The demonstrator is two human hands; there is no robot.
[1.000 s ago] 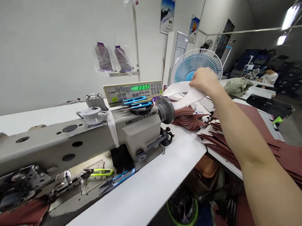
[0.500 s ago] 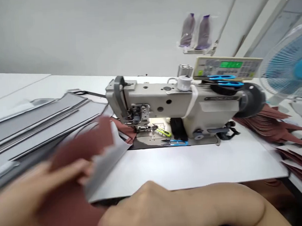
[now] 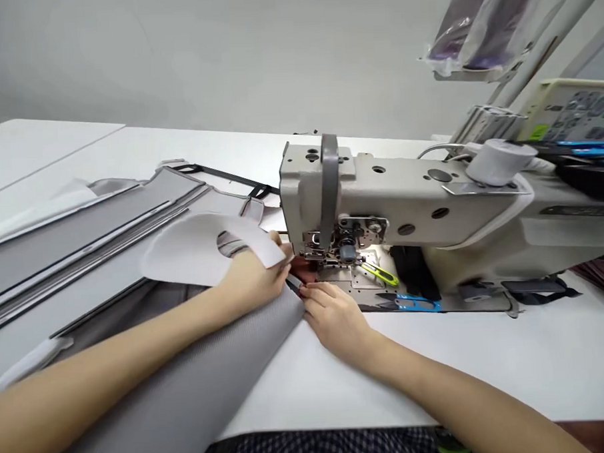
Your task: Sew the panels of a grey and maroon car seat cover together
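Observation:
A sewing machine (image 3: 380, 190) stands in front of me, its needle area lit. My left hand (image 3: 257, 278) is closed on the edge of a fabric piece (image 3: 193, 248) whose pale backing faces up and which has a round hole in it. My right hand (image 3: 333, 315) pinches the edge of a grey ribbed fabric panel (image 3: 199, 384) just left of the presser foot. Between the hands and the foot a bit of reddish-brown fabric (image 3: 304, 269) shows. The needle itself is too small to make out.
Yellow thread snips (image 3: 379, 272) and blue thread snips (image 3: 410, 302) lie on the machine bed. Grey sewn panels (image 3: 106, 228) spread over the left of the table. A white thread spool (image 3: 499, 161) sits on the machine; reddish-brown pieces (image 3: 599, 277) lie at far right.
My view has turned left and closer to the machine. Both hands have moved up to the needle area with the fabric, which has turned from its reddish-brown face to its pale backing.

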